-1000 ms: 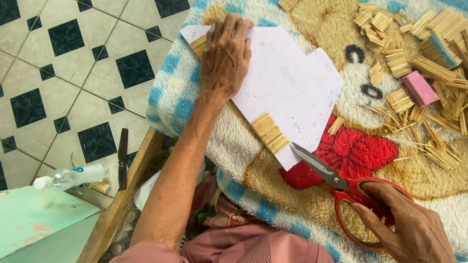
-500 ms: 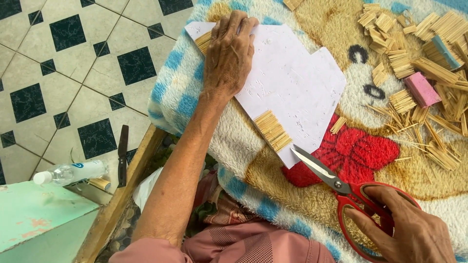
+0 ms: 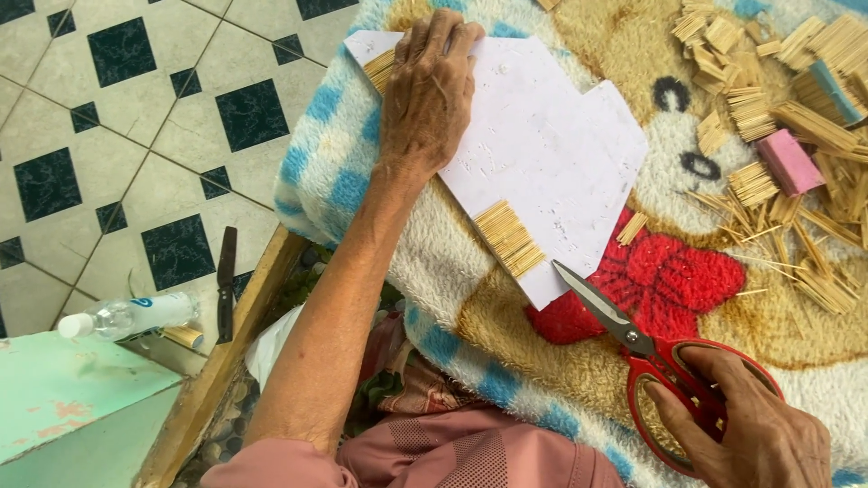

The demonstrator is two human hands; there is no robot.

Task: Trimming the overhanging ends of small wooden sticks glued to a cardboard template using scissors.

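1. Spread as working surface: a fluffy blanket with blue-and-white checks and a bear picture with red bow [image 3: 506, 343], draped over the lap.
2. Lying flat on this blanket, near its upper edge: a white, angular cut sheet of paper [image 3: 542, 145].
3. Pressing down on the upper left corner of the paper: the left hand [image 3: 425, 99], palm flat, fingers stretched out, not gripping anything.
4. Resting on the lower edge of the paper: a small glued row of thin pale wooden sticks [image 3: 509, 237].
5. Closed around the handles of red-handled scissors [image 3: 665, 370]: the right hand [image 3: 750, 429], at the lower right of the blanket; blades shut, tip just touching the paper edge.
6. Scattered over the upper right of the blanket: many bundles of cut wooden sticks [image 3: 768, 108] and a pink block [image 3: 789, 161].
7. Left of the blanket: a floor of pale tiles with dark squares [image 3: 136, 136], a clear plastic bottle [image 3: 127, 316], a pale green wooden surface [image 3: 63, 398].
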